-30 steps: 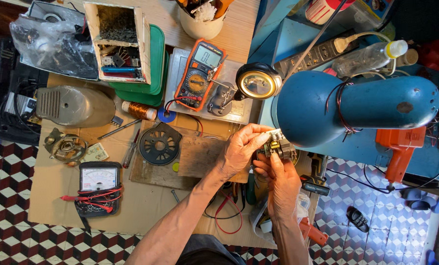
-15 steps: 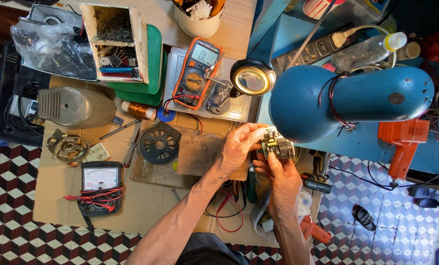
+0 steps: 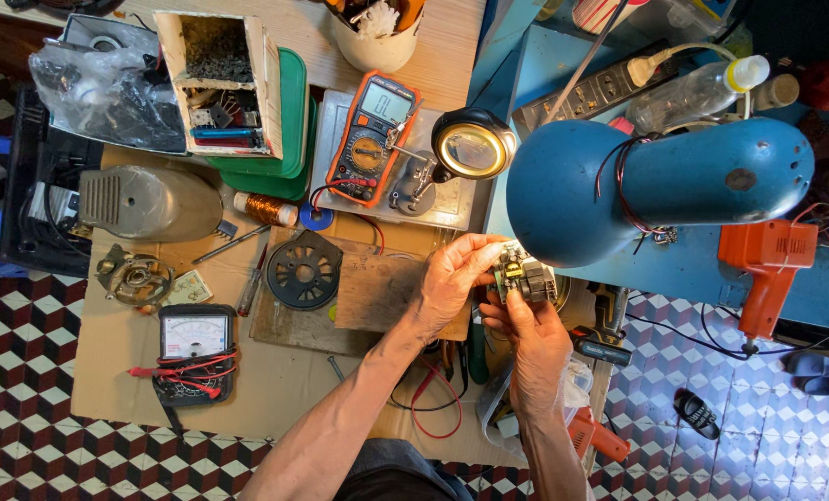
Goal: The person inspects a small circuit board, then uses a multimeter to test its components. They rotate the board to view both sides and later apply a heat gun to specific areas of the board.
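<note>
So over that last second the little circuit board (image 3: 523, 276) barely travelled, it just got turned a bit between the fingers, and by this moment it sat up closer to the rim of the blue lamp shade (image 3: 609, 190) than it had before. To me that read as the person still inspecting the board under the light rather than putting it down, so the work stayed at the look-it-over stage. The left hand (image 3: 453, 278) pinched the board's near edge from the left with fingertips curled around it, and the right hand (image 3: 535, 339) gripped it from below, thumb pressing up on the underside. The board was held in the air just above the desk (image 3: 275, 390) edge, between both hands. It looked small, greenish, packed with stubby parts, maybe a dark transformer block on top, though it was too tiny in the shot to be sure. Just left of the left hand lay a wooden block (image 3: 377, 292), and further left a black round fan grille (image 3: 303, 271). Up beyond the hands sat an orange multimeter (image 3: 371, 139) and a magnifier (image 3: 473, 146).
</note>
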